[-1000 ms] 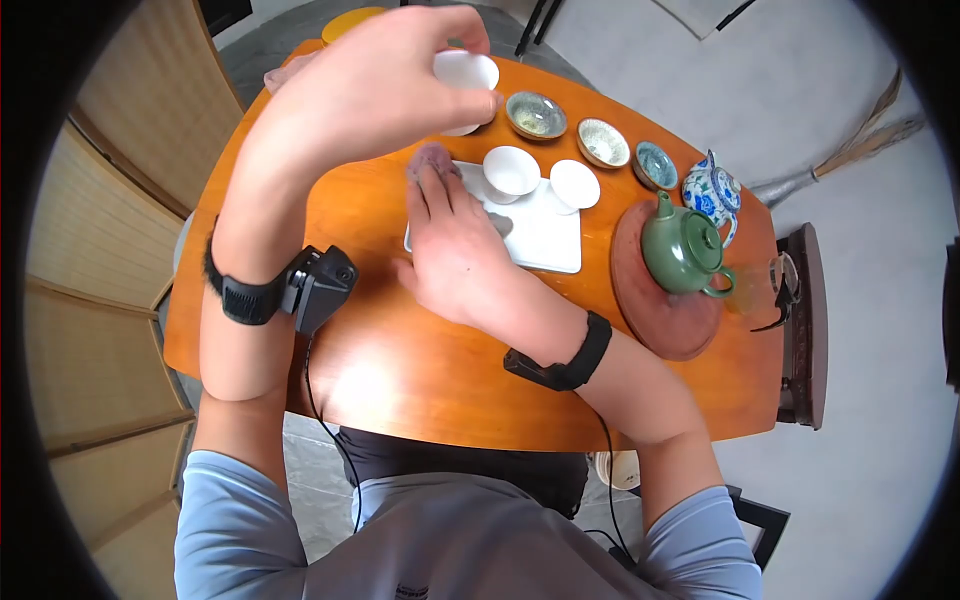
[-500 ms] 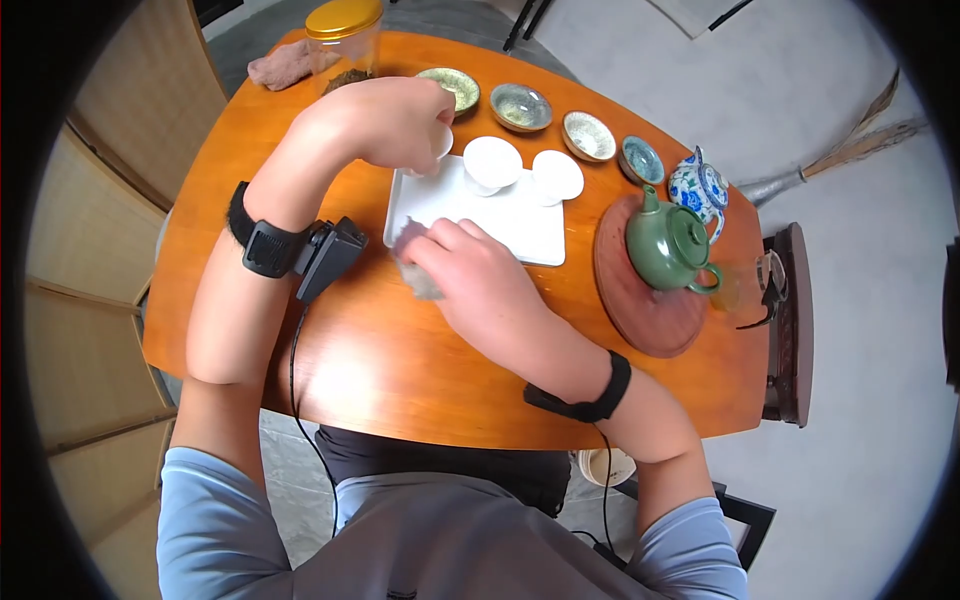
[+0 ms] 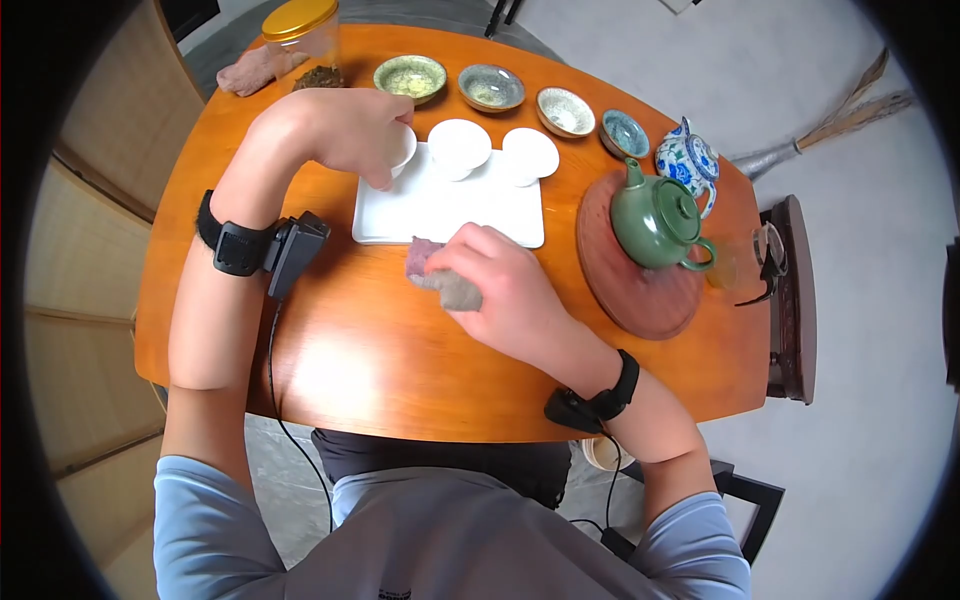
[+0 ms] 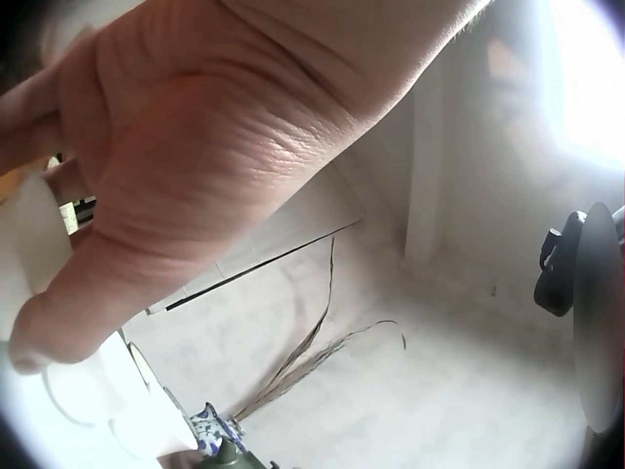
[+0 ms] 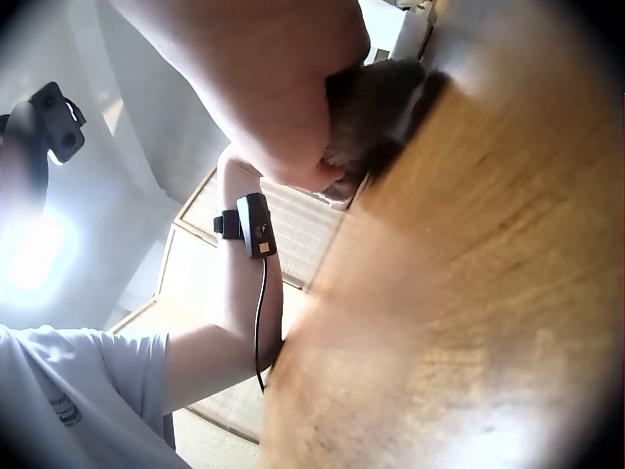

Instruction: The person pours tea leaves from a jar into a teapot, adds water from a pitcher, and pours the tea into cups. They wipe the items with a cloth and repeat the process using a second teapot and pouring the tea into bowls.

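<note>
My left hand holds a white cup at the back left corner of the white tray. Its thumb and fingers are around the cup, hiding much of it. Two more white cups stand along the tray's back edge, a middle cup and a right cup. Just in front of the tray, my right hand grips a bunched grey and pinkish cloth low over the wooden table. In the right wrist view the cloth looks dark under the curled fingers.
Several glazed bowls, among them a green bowl, line the back. On the right, a green teapot sits on a round reddish board, with a blue-and-white teapot behind. A yellow-lidded jar and pink cloth lie back left.
My left hand has brought the white cup down from the back of the table to the tray's left end. My right hand has drawn the cloth off the tray toward the table's front.
</note>
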Tool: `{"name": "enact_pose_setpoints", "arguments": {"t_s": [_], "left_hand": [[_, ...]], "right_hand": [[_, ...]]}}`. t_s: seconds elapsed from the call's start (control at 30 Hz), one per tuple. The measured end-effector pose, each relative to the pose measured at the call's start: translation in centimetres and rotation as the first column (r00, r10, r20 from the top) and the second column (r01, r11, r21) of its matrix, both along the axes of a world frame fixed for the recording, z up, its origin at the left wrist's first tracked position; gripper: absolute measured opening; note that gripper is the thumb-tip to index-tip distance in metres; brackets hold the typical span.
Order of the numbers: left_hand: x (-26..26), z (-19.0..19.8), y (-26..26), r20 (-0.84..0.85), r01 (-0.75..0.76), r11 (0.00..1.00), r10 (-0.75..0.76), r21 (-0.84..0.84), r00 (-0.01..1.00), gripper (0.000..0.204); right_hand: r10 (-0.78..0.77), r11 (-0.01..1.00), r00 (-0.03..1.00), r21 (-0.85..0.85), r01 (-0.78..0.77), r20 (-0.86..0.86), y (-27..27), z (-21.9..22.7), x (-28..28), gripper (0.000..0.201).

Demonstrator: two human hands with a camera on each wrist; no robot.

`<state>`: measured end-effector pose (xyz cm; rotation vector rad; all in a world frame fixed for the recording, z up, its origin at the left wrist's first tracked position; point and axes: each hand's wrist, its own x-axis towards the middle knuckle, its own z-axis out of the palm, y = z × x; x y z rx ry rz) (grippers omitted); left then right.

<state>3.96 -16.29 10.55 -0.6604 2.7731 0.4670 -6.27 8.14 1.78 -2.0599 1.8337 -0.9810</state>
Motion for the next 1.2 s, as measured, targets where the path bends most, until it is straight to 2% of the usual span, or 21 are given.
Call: {"name": "enact_pose_setpoints", "arguments": {"t_s": [0.07,0.13,0.17,0.23,0.3,0.37,0.43,0.53,0.6,0.67,0.73,0.8,0.87,0.9,0.97,1.0,1.07,1.2], "left_hand": [[0.0,0.0,0.0,0.016,-0.02,1.0,0.02,0.02,1.0,0.073],[0.1,0.5,0.3,0.027,-0.017,0.999,0.016,0.043,1.0,0.075],[0.0,0.7,0.4,0.039,-0.015,0.998,0.012,0.067,0.999,0.076],[0.0,0.1,0.0,0.006,-0.008,0.996,0.007,0.086,1.0,0.077],[0.0,-0.4,-0.4,-0.026,-0.002,0.995,0.005,0.102,1.0,0.077],[-0.1,-0.6,-0.8,-0.055,0.032,0.998,-0.03,0.052,0.998,0.087],[-0.2,-0.9,-1.4,-0.09,0.046,0.996,-0.04,0.074,0.995,0.085],[-0.1,-1.5,-2.1,-0.147,0.086,0.993,-0.075,0.075,0.986,0.083],[-0.2,-1.7,-2.2,-0.168,0.127,0.991,-0.117,0.05,0.979,0.082],[-0.2,-1.7,-2.3,-0.146,0.107,0.992,-0.095,0.074,0.985,0.081],[-0.4,-2.0,-2.7,-0.161,0.126,0.989,-0.113,0.071,0.981,0.082],[-0.3,-2.0,-2.8,-0.151,0.071,0.99,-0.053,0.122,0.987,0.082],[-0.1,-1.9,-2.7,-0.145,0.058,0.992,-0.041,0.114,0.989,0.079],[0.0,-1.7,-2.4,-0.137,0.045,0.993,-0.03,0.108,0.99,0.077],[0.0,-1.5,-2.1,-0.138,0.032,0.994,-0.017,0.109,0.99,0.077],[0.0,-1.5,-2.0,-0.138,0.029,0.994,-0.014,0.107,0.99,0.078],[-0.1,-1.3,-2.0,-0.116,0.01,0.993,0.004,0.12,0.993,0.078],[-0.2,-1.4,-1.9,-0.071,-0.024,0.995,0.031,0.099,0.997,0.079]], "right_hand": [[-0.025,0.999,0.999,-0.027,0.025,0.024,-0.2,0.1,-0.3,0.043],[-0.187,0.969,0.982,-0.165,0.185,0.008,-0.3,0.0,-0.7,0.04],[-0.186,0.969,0.982,-0.165,0.185,0.007,-0.4,0.1,-1.0,0.04],[-0.347,0.913,0.938,-0.23,0.337,-0.007,-0.5,0.6,-1.3,0.039],[-0.339,0.93,0.94,-0.165,0.33,-0.031,-0.4,1.1,-0.4,0.046],[-0.33,0.941,0.942,-0.1,0.324,-0.053,-0.3,1.1,0.5,0.053],[-0.155,0.987,0.981,0.032,0.159,-0.117,-0.3,0.7,1.1,0.066],[-0.064,0.996,0.982,0.043,0.073,-0.178,-1.2,-0.1,2.3,0.068],[-0.035,0.998,0.974,0.039,0.044,-0.222,-2.5,-0.5,2.4,0.067],[0.076,0.996,0.968,-0.035,-0.086,-0.238,-3.8,-0.6,2.5,0.064],[0.072,0.993,0.968,-0.07,-0.091,-0.24,-4.9,-1.2,2.1,0.059],[0.08,0.989,0.966,-0.102,-0.107,-0.244,-5.0,-1.2,2.0,0.054],[0.004,0.998,0.971,0.056,0.01,-0.24,-4.2,-0.2,1.8,0.051],[0.012,0.998,0.971,0.06,0.002,-0.24,-3.4,0.2,1.9,0.051],[-0.178,0.953,0.891,0.153,0.262,-0.417,-1.3,0.9,1.8,0.048],[-0.171,0.954,0.892,0.157,0.256,-0.419,-0.3,1.0,1.5,0.048],[-0.266,0.935,0.774,0.042,0.352,-0.575,1.5,1.2,0.3,0.044],[-0.304,0.938,0.765,-0.038,0.345,-0.568,3.7,1.8,-1.9,0.036]]}}
